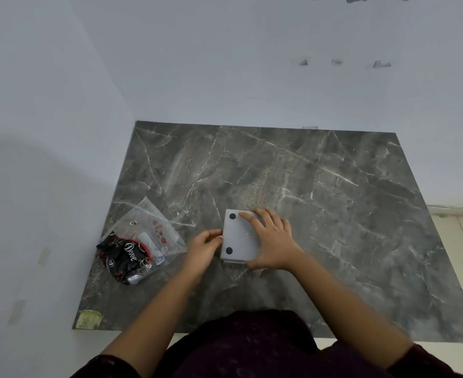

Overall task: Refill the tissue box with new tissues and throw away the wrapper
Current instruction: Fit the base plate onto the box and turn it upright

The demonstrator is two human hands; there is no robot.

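A pale grey tissue box [239,240] lies upside down on the dark marble table [334,203], its flat base with two black rubber feet facing up. My right hand [272,240] rests flat on that base and covers its right half, fingers spread. At the box's left edge my left hand [204,248] has its fingertips curled against the side. To the left lies a clear plastic wrapper [140,241] with black, red and white print, crumpled and flat on the table. I cannot see any tissues.
White walls close the table at the back and the left. A yellowish sticker [88,319] sits at the table's front left corner. Light floor tiles [462,241] show past the right edge. My dark clothing fills the bottom of the view.
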